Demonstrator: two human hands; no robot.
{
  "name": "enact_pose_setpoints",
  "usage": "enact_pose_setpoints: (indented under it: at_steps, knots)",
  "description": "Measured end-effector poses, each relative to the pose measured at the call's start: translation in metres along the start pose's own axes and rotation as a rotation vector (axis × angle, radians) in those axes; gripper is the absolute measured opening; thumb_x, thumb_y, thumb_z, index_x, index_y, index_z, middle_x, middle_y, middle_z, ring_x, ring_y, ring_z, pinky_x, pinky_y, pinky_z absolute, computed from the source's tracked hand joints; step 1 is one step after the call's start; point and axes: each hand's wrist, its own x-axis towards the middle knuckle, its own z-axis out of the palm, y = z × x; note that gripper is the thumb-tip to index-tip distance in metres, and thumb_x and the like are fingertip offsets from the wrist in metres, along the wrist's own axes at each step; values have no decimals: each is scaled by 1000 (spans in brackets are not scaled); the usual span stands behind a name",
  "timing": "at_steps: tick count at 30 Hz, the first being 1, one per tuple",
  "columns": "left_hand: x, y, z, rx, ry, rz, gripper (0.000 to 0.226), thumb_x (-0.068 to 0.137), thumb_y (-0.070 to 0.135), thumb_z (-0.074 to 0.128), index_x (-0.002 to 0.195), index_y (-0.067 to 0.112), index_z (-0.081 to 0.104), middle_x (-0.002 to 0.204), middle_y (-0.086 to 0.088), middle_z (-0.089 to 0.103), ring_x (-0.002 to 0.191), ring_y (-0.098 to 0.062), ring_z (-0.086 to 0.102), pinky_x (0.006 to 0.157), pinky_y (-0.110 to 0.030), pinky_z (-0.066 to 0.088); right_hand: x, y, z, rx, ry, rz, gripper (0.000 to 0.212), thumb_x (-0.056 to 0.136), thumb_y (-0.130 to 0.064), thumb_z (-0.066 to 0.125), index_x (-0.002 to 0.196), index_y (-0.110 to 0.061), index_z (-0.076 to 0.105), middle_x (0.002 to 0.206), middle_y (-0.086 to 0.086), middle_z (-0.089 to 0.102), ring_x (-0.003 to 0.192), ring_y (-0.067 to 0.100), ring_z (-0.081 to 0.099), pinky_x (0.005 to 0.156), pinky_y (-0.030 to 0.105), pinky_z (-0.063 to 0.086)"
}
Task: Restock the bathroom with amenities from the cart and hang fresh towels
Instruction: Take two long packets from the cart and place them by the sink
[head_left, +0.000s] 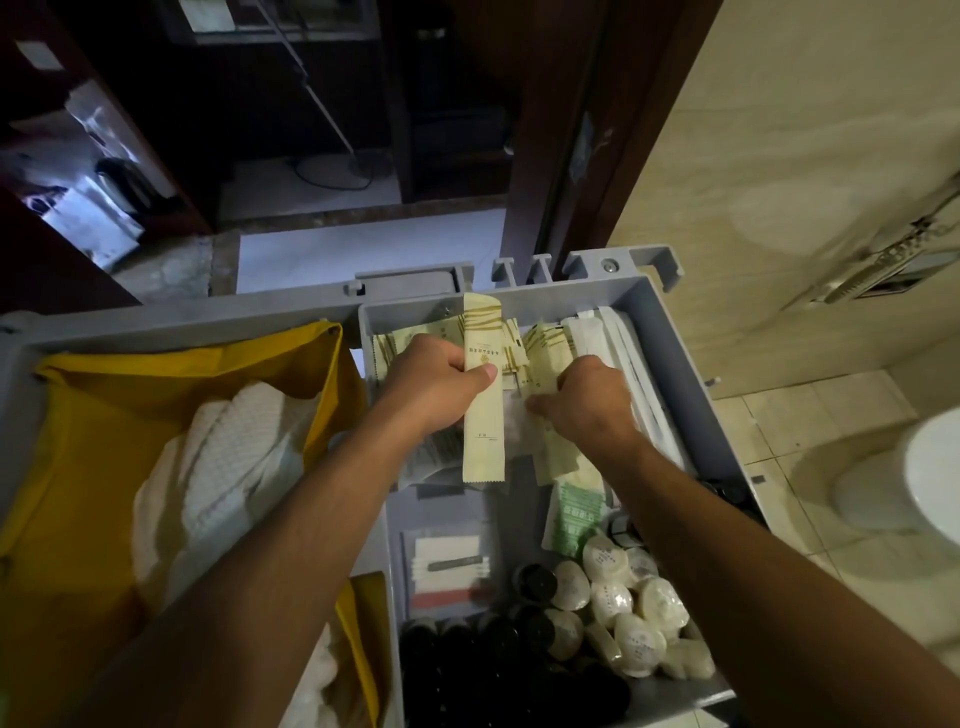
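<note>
Pinching one cream sachet (483, 415) in my left hand (436, 384) above the cart tray (670, 332), right hand (587, 400) fingers curled down into the pile, hold unclear, neighbouring packets may snag and spill.

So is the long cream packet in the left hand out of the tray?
Out: the left hand holds the packet above the tray.

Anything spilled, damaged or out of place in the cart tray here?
Nothing stands out. The left hand holds a cream sachet, the right hand sorts through others, and the soaps and dark bottles sit loosely in the grey tray.
</note>
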Motion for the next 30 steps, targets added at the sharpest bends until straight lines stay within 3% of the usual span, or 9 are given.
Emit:
enact_pose_setpoints:
  at_steps: [4, 7, 10, 12, 16, 18, 22, 26, 30]
  knots:
    - [-2, 2, -13, -37, -4, 21, 26, 97, 32, 64, 110, 11, 72, 120, -1, 73, 94, -16, 70, 78, -38, 61, -4, 2, -13, 103, -51, -56, 33, 90, -44, 72, 98, -13, 70, 92, 4, 70, 83, 23, 66, 69, 32, 52]
    - [-7, 9, -24, -114, 8, 59, 23, 95, 30, 67, 112, 14, 70, 113, -1, 75, 88, -10, 71, 65, -26, 59, -21, 2, -36, 349, -105, -138, 17, 92, -39, 72, 94, -22, 70, 96, 3, 75, 84, 23, 71, 68, 33, 55]
    - [-15, 24, -34, -186, 51, 99, 18, 92, 26, 72, 105, 13, 72, 103, -3, 78, 78, -8, 74, 58, -22, 59, -43, -9, -66, 506, -138, -257, 11, 94, -29, 72, 102, -22, 72, 90, -5, 74, 73, 10, 68, 53, 15, 46]
    - [-23, 37, -43, -229, 76, 128, 14, 90, 24, 74, 99, 13, 72, 100, -3, 78, 75, -8, 75, 59, -23, 60, -55, -21, -87, 573, -135, -318, 9, 94, -24, 71, 103, -24, 72, 86, -10, 73, 73, 10, 68, 50, 11, 45]
    - [-46, 60, -73, -278, 189, 209, 11, 88, 25, 76, 88, 15, 72, 92, 3, 78, 70, -6, 75, 60, -23, 61, -71, -49, -125, 590, -129, -422, 23, 93, -29, 71, 113, -20, 75, 94, -7, 77, 73, 7, 71, 52, 15, 47]
    - [-59, 69, -92, -290, 238, 254, 7, 90, 24, 74, 90, 18, 73, 91, 5, 77, 73, -5, 75, 62, -23, 61, -77, -65, -142, 597, -146, -494, 21, 94, -28, 69, 113, -20, 74, 94, -10, 77, 72, 2, 72, 54, 14, 49]
    - [-92, 84, -128, -266, 347, 293, 9, 94, 20, 69, 101, 17, 74, 94, 2, 78, 79, -8, 75, 73, -30, 63, -93, -100, -170, 588, -183, -661, 12, 97, -27, 65, 108, -25, 71, 97, -11, 76, 82, 13, 74, 62, 25, 59]
    - [-139, 95, -155, -222, 509, 303, 10, 96, 14, 65, 101, 20, 72, 96, 4, 77, 81, -5, 74, 65, -15, 58, -113, -133, -189, 599, -263, -841, 12, 100, -25, 62, 108, -26, 70, 95, -10, 77, 84, 9, 73, 65, 24, 59]
    - [-195, 91, -171, -187, 668, 296, 16, 96, 14, 64, 104, 26, 71, 93, 11, 76, 85, -2, 73, 71, -14, 57, -141, -161, -194, 573, -403, -1012, 14, 101, -19, 60, 107, -29, 68, 97, -9, 77, 89, 7, 72, 70, 26, 60]
